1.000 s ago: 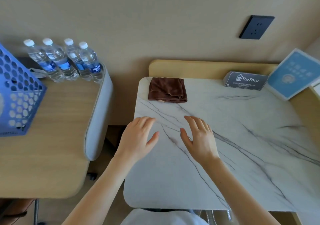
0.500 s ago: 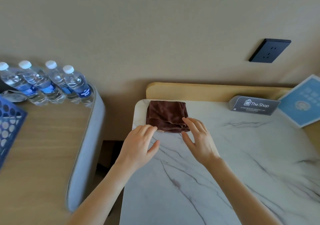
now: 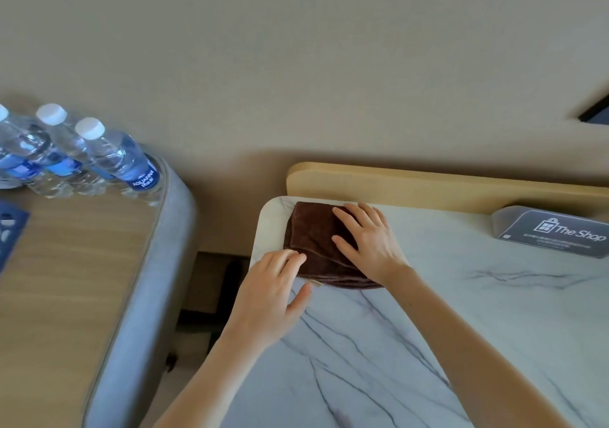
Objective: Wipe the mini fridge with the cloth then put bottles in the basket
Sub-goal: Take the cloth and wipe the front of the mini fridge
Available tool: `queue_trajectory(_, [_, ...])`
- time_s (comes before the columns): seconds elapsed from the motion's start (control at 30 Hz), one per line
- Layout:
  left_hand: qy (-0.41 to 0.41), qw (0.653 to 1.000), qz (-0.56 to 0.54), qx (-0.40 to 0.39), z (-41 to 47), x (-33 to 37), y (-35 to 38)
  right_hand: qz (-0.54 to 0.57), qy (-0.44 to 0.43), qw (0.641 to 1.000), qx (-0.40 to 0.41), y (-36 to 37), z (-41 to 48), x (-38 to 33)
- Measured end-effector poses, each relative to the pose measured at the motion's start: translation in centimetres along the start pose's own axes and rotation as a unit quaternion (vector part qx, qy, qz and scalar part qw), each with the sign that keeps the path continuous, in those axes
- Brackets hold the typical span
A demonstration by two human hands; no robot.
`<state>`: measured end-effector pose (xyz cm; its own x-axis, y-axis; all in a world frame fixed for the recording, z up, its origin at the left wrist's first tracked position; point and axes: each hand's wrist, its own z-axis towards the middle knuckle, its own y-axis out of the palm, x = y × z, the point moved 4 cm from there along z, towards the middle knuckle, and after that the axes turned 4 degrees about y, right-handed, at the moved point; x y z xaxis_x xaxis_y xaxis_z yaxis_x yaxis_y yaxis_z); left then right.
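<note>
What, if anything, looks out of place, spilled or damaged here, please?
Nothing stands out. The brown cloth lies folded on the marble top, the right hand flat on it, the left hand at its near edge; the bottles stand upright.

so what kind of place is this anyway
Most likely a hotel room. A printed "The Shop" card stands on the marble-look top, capped water bottles are lined up on the wooden table beside it, and the right hand presses a folded brown cloth, as in housekeeping.
</note>
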<state>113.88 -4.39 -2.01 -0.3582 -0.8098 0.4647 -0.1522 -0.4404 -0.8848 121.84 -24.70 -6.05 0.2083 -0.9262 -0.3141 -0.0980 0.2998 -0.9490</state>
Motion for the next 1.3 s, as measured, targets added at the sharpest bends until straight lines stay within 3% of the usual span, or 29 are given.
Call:
queue_trajectory(0.3, [-0.021, 1.0, -0.011, 0.001, -0.6, -1.2, 0.6, 0.022, 0.043, 0.999, 0.019, 1.2, -0.2, 0.8])
queue_trajectory(0.47, [-0.016, 1.0, -0.007, 0.002, -1.6, -0.6, 0.5, -0.002, 0.1, 0.994, -0.03, 1.3, -2.1, 1.0])
queue_trajectory(0.67, [0.007, 1.0, 0.011, -0.006, -3.8, 0.7, 0.3, 0.077, 0.15, 0.984, -0.059, 1.3, -6.1, 0.4])
queue_trajectory(1.0, [0.023, 0.999, 0.041, 0.024, -9.7, 2.4, -0.6, 0.373, 0.236, 0.896, -0.045, 1.3, -14.6, -1.8])
queue_trajectory(1.13, [0.012, 0.998, 0.049, 0.023, -12.2, 3.1, -0.9, 0.421, 0.252, 0.871, -0.021, 1.6, -18.6, -3.4])
queue_trajectory(1.3, [0.017, 0.998, 0.056, 0.038, -15.3, 4.9, -1.6, 0.444, 0.233, 0.865, 0.033, 0.5, -23.3, -5.0])
